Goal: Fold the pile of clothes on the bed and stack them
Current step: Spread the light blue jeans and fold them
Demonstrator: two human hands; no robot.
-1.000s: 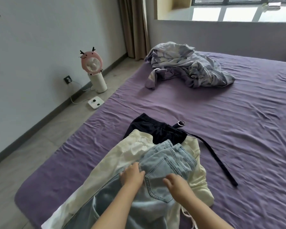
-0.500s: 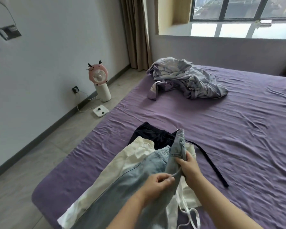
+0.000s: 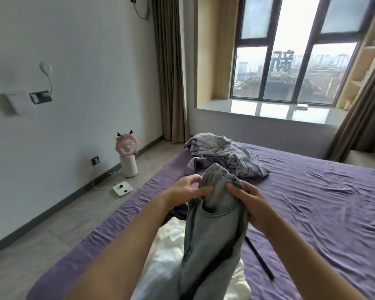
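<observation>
Hanging from both hands, a pair of pale, washed-out blue jeans (image 3: 212,230) is lifted off the bed, waistband uppermost, a curved front pocket seam and darker inner seams showing, the legs trailing down out of view at the bottom edge. Left hand (image 3: 187,190) pinches the waistband edge between thumb and fingers; right hand (image 3: 250,201) has its fingers curled over the other side of the waist, gripping the denim. Under the jeans, a cream-white garment (image 3: 171,245) lies rumpled on the purple sheet of the bed (image 3: 312,213), with a bit of dark cloth (image 3: 178,212) just behind it and a dark strap (image 3: 260,260) lying to the right. Farther up the bed, a crumpled lilac-and-grey bundle of cloth (image 3: 225,156). On the floor by the wall, a pink fan (image 3: 127,153) and a white scale (image 3: 122,188). Beyond, brown curtains and a wide window (image 3: 290,61).
</observation>
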